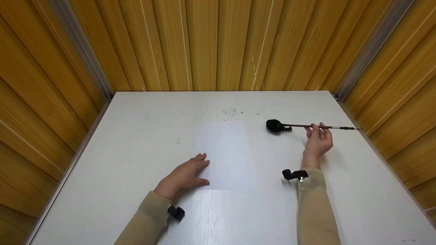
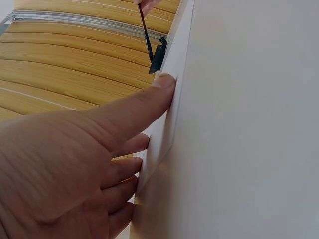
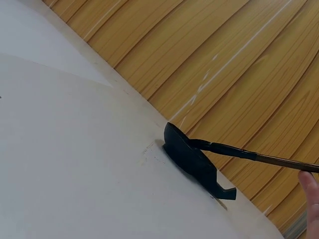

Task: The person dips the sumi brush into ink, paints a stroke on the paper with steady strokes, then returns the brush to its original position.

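Note:
A white sheet of paper (image 1: 226, 154) lies on the table, and my left hand (image 1: 185, 173) rests at its left edge with fingers spread. In the left wrist view the thumb (image 2: 162, 82) touches the sheet's edge area. Off to the right, my right hand (image 1: 318, 139) pinches the brown handle of a calligraphy brush (image 1: 299, 126) between thumb and fingers. The brush lies nearly level, its looped end pointing right. Its dark head reaches into a small black ink dish (image 3: 187, 157) with a short tab at one side; the bristles are hidden there.
The white table (image 1: 146, 119) carries a few small dark smudges (image 1: 230, 111) beyond the paper. Wood-patterned panels (image 1: 201, 44) stand behind it and along both sides. Each wrist wears a black camera mount (image 1: 176, 213).

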`<state>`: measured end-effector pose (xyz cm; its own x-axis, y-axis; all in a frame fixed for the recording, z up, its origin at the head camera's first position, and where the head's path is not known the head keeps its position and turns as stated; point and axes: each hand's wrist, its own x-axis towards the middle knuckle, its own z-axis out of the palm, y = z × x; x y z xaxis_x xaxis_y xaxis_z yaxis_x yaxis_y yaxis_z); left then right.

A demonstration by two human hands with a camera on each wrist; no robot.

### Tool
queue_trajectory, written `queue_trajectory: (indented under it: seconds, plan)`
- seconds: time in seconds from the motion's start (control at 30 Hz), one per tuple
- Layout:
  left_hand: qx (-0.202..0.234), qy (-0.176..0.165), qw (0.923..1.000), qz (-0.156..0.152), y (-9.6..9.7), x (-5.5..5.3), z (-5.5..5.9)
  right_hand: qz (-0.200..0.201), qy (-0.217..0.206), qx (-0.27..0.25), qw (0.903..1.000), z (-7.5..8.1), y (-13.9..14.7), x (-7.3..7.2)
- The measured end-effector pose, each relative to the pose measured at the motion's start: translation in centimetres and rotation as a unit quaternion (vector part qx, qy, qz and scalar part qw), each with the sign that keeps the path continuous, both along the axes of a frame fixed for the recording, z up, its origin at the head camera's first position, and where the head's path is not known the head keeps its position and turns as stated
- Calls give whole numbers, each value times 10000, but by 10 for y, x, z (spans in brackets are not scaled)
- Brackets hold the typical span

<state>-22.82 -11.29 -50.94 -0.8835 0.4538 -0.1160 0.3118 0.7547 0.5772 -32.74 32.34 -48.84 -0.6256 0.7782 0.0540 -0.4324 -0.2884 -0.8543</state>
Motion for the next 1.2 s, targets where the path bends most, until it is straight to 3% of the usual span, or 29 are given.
queue_trajectory:
  seconds: [0.3, 0.93, 1.07, 1.2]
  plan:
    - [11, 1, 10000, -13, 0, -1, -1, 329, -331, 88, 9989, -1, -2, 3]
    - [72, -5, 9999, -119, -2, -1, -1, 382, -203, -65, 9990, -9, 9, -4]
    - [81, -26, 9999, -114, -2, -1, 0, 294, -198, 144, 9993, -4, 9, -4]
    - [40, -19, 9999, -107, -2, -1, -1, 200, -182, 733, 9969, 3, 7, -2]
